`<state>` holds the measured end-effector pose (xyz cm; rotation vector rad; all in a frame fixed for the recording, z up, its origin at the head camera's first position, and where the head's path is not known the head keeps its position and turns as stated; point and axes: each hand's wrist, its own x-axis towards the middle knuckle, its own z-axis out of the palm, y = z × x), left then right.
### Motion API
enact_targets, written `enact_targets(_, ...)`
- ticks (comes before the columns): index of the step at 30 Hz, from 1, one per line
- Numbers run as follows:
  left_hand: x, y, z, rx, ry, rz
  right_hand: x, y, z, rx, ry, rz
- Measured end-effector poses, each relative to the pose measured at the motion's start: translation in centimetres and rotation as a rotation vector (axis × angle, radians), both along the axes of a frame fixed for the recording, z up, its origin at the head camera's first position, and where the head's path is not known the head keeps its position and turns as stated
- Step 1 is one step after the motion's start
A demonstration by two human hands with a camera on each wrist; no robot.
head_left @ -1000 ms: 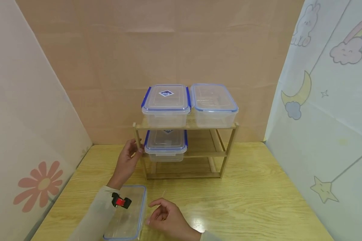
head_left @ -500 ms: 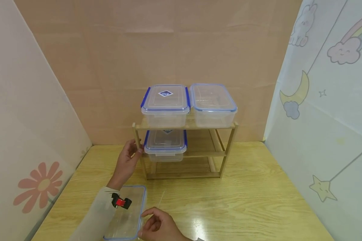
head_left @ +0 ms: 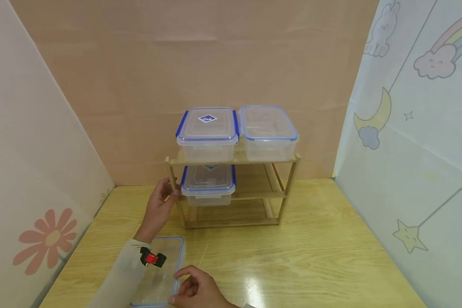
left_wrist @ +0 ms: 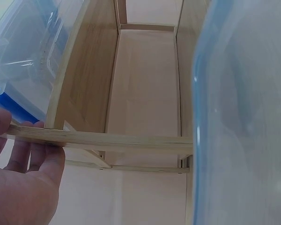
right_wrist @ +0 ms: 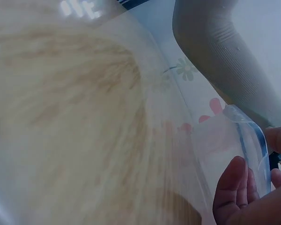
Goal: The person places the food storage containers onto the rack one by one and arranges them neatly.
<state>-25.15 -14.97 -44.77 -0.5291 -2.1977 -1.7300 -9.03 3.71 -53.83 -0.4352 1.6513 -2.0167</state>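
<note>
My left hand holds the left post of a wooden three-tier rack; the left wrist view shows its fingers wrapped round the wood. Close to that hand, a food container with blue side clips sits on the middle shelf. At the near left of the table lies a clear plastic food container with a light blue rim, partly hidden under the left forearm. My right hand is at its right edge, with curled fingers and thumb on the rim. The right wrist view shows fingertips against the container's clear side.
On the rack's top shelf stand a blue-clipped container and, to its right, a container with a light blue rim. Wood-grain table surrounds the rack. Decorated walls close off the sides and back.
My right hand has moved left and slightly down, from beside the container on the table to its right rim. My left hand stays on the rack's post. The view has shifted slightly.
</note>
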Motion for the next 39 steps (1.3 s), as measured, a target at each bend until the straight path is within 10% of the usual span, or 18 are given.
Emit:
enact_targets(18,1.9,0.5,2.6,-0.030,-0.036,-0.018,0.4,-0.2,0.8,0.046,-0.071,-0.079)
enact_targets(39,1.8,0.6,2.6,-0.020,-0.049,-0.028,-0.6,2.6,0.8,-0.031,0.032,-0.041)
